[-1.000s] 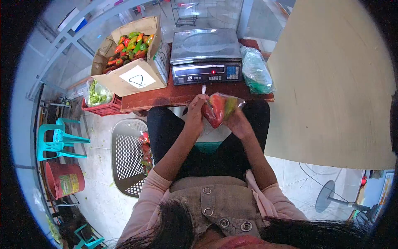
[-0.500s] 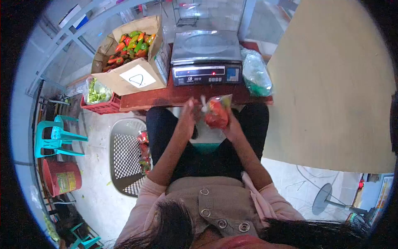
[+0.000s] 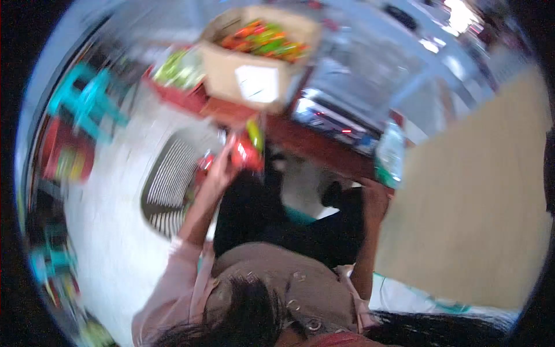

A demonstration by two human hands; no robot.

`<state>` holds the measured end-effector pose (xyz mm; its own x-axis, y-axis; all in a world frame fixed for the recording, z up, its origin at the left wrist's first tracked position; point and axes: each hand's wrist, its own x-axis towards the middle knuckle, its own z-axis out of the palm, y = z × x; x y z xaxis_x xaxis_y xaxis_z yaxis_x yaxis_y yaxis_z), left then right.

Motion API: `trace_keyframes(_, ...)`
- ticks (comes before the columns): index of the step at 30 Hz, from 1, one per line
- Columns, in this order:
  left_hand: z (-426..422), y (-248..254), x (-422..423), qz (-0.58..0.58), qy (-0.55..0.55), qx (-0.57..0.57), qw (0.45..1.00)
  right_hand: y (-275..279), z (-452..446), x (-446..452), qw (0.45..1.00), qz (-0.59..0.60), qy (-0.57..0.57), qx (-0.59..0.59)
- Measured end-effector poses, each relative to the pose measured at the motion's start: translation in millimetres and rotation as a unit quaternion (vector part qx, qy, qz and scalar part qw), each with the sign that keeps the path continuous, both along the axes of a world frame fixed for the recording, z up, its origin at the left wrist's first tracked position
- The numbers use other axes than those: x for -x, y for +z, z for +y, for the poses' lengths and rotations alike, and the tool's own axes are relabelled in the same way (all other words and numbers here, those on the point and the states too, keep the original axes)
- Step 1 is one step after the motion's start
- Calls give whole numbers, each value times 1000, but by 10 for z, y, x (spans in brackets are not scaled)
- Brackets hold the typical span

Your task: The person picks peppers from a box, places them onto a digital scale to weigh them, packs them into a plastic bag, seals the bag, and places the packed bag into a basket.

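Note:
My left hand (image 3: 221,168) is closed on a clear plastic bag of peppers (image 3: 247,153), red ones with a green one at the top. This bag is above my left knee, beside the grey plastic basket (image 3: 169,173). Inside the basket, partly behind my left forearm, are more bagged red peppers (image 3: 206,161). My right hand (image 3: 377,195) is at the right end of the dark red table (image 3: 324,144), just below a bundle of clear plastic bags (image 3: 391,153). Motion blur hides whether its fingers hold or only touch something there.
On the table stand a cardboard box (image 3: 222,72) of mixed peppers and a digital scale (image 3: 338,118). A red crate (image 3: 173,95) with leafy greens is left of the box. Turquoise stools (image 3: 87,101) and a red bucket (image 3: 66,153) stand far left; a tan board (image 3: 462,202) fills the right.
The bag of peppers has passed from my right hand to my left and moved left toward the basket. My right hand has gone to the table's right end. The whole view has turned.

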<state>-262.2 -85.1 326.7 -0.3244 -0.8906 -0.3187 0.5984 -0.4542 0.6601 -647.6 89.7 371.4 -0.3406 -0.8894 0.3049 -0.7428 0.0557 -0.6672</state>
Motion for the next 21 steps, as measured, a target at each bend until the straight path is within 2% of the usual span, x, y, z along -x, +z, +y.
trace_keyframes(1, -22, 137, -341, -64, 17, -54, 996, 110, 84, 12, 995, 74, -58, 31)
trace_keyframes(2, -29, 264, -670, -123, 26, -114, 986, 15, 215, 230, 987, 133, -92, -11)
trace_keyframes(3, -86, 128, -1009, -133, 70, -97, 984, -183, 311, 494, 983, 163, -80, 30)
trace_keyframes(4, -120, -85, -1310, -145, 105, -74, 981, -282, 422, 616, 979, 179, -93, 25)
trace_keyframes(5, -130, -369, -1613, -128, 119, -44, 984, -468, 578, 803, 971, 214, -96, -45)
trace_keyframes(6, -106, -641, -1861, -110, 125, -9, 986, -624, 644, 772, 976, 188, -105, -35)
trace_keyframes(8, 153, -1070, -2215, -139, 124, -26, 982, -789, 729, 714, 980, 143, -136, -14)
trace_keyframes(10, 539, -810, -2129, -197, 104, -44, 974, -788, 706, 581, 974, 165, -154, -23)
trace_keyframes(12, 560, -2247, -2678, -142, 13, -104, 984, -726, 657, 498, 969, 172, -170, -42)
trace_keyframes(14, 814, -2244, -2357, -91, 118, -86, 985, -661, 611, 478, 966, 166, -183, -72)
trace_keyframes(17, 1003, -2370, -2067, -108, 177, -188, 960, -721, 598, 569, 966, 159, -191, -71)
trace_keyframes(20, 1118, -2290, -1817, -10, 226, -133, 965, -751, 658, 653, 960, 156, -207, -109)
trace_keyframes(21, 1093, -2313, -1788, 28, 212, -121, 969, -723, 640, 617, 961, 151, -210, -104)
